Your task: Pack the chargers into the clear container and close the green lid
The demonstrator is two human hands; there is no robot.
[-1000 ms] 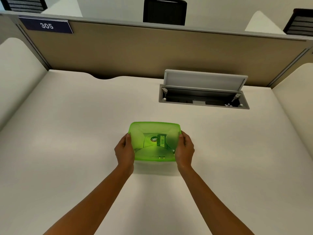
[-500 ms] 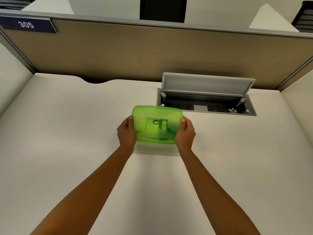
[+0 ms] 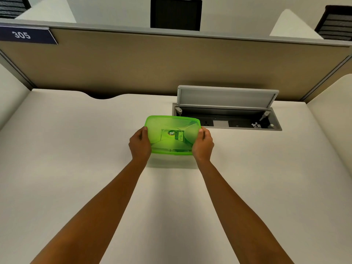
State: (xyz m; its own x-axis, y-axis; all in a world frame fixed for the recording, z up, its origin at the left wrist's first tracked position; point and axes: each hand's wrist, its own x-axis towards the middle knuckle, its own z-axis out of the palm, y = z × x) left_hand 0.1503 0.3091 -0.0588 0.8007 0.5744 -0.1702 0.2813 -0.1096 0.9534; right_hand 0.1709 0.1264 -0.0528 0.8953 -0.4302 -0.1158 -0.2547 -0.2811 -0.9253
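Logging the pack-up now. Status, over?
Left hand and right hand grip container ends. Green lid on. Open socket box just beyond; desk otherwise clear.

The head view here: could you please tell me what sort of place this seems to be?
Most likely an open-plan office or study cubicle: a tan partition carrying a number plate "305", a pale desk with a flip-up power socket box, and office chairs beyond.
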